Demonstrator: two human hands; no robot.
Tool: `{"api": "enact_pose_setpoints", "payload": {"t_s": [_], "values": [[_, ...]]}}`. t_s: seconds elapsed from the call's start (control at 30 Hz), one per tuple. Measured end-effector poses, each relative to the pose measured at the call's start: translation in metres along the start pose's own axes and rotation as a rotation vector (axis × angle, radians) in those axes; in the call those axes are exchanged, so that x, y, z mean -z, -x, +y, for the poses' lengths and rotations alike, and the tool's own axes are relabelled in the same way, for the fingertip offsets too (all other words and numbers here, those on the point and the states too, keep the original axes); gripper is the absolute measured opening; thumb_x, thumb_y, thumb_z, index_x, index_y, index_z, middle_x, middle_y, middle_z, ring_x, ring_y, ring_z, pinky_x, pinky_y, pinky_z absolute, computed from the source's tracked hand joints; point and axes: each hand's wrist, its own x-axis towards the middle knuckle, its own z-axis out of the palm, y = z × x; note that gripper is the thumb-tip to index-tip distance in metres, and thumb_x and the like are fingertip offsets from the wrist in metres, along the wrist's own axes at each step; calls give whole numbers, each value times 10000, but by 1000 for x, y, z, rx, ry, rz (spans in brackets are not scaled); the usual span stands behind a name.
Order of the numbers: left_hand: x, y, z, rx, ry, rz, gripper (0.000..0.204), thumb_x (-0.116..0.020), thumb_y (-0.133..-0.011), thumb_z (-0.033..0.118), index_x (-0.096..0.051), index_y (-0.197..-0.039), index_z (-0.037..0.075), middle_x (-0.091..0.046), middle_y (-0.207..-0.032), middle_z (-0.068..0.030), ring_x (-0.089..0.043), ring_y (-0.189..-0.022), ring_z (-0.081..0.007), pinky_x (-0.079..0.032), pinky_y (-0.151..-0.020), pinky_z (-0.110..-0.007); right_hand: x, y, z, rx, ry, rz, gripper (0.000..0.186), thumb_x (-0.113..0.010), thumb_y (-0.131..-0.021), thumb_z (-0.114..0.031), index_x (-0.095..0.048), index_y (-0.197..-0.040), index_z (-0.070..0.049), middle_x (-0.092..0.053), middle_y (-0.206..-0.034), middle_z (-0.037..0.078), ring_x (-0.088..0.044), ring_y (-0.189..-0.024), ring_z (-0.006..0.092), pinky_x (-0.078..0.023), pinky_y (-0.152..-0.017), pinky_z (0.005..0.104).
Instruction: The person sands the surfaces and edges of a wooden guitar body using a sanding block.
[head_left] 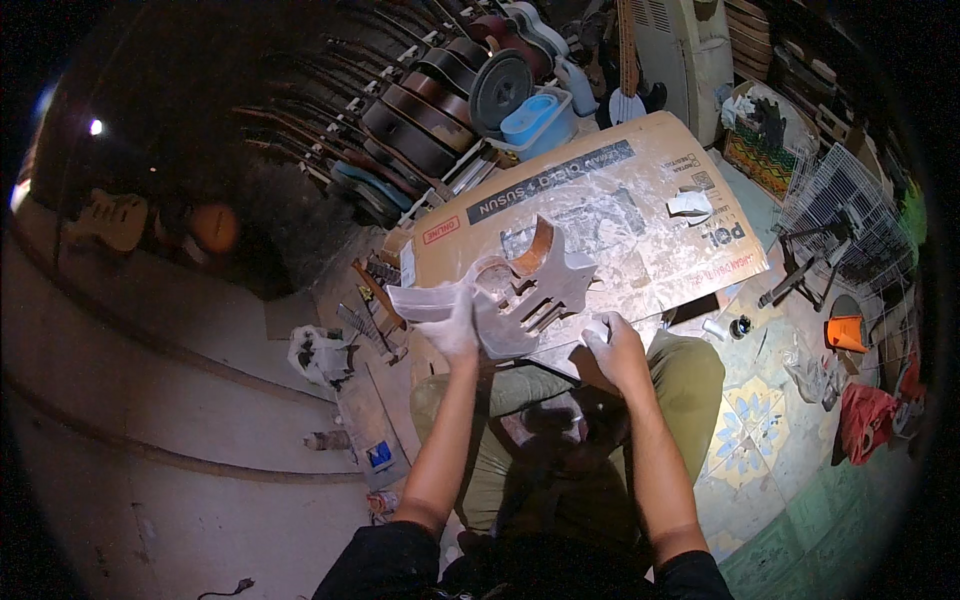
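Observation:
A pale, dusty electric guitar body [508, 328] with curved horns and several cut-out slots is tilted above my lap. My left hand [456, 330], whitened with dust, is wrapped round its left side. Close to the body's lower right edge, my right hand [614, 352] is closed, fingers curled in; what they hold, if anything, is hidden. Beneath lies a large flattened cardboard sheet [640, 260] streaked with white powder. A folded white piece [690, 205], perhaps paper, rests on its right part.
Guitars [415, 125] stand in a row at the back, beside a blue tub [548, 135]. Hand tools [373, 305] and a white bundle [318, 355] lie left. To the right are a wire rack [840, 190], an orange container [847, 333] and a red bag [866, 420].

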Motion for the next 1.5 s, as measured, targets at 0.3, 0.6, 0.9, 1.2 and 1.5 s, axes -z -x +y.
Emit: {"api": "enact_pose_setpoints", "payload": {"t_s": [0.3,0.6,0.9,1.2,1.5], "values": [[24,-6,32,37,-96,-162,594,-836,-796,185,-523,-1231,-72,-664,-1118,-152,-648,-998,-237,-516,-896,-353,3,-1,-1,-2,11,8,334,-717,-835,-236,-626,-1041,12,-677,-992,238,-652,-928,411,-510,-815,445],[27,-29,26,-267,-148,-30,617,-782,-834,77,-423,-1319,-54,-652,-1097,-138,-624,-1011,-189,-515,-884,-317,-2,-2,-1,-14,30,-5,352,-714,-837,-249,-623,-1054,13,-677,-1008,235,-651,-946,404,-509,-828,446],[17,6,19,14,-23,-204,871,-829,-751,21,-288,-1430,-46,-577,-1249,-177,-599,-1099,-229,-479,-979,-363,0,-1,-3,-2,43,-11,341,-710,-843,-235,-626,-1071,5,-676,-1015,230,-649,-947,402,-508,-836,440],[40,-36,45,-325,-63,-240,715,-703,-827,-55,-328,-1435,-5,-507,-1347,-182,-575,-1163,-262,-461,-1015,-382,0,0,-2,-17,54,-7,363,-722,-849,-221,-620,-1095,25,-683,-998,243,-674,-933,354,-515,-832,401],[49,-83,30,-299,-282,-283,569,-741,-822,41,-505,-1337,-3,-559,-1300,-146,-564,-1174,-243,-442,-1011,-366,-2,0,-1,-17,46,-28,371,-706,-848,-254,-620,-1096,9,-669,-1041,254,-633,-987,422,-499,-861,455]]}}
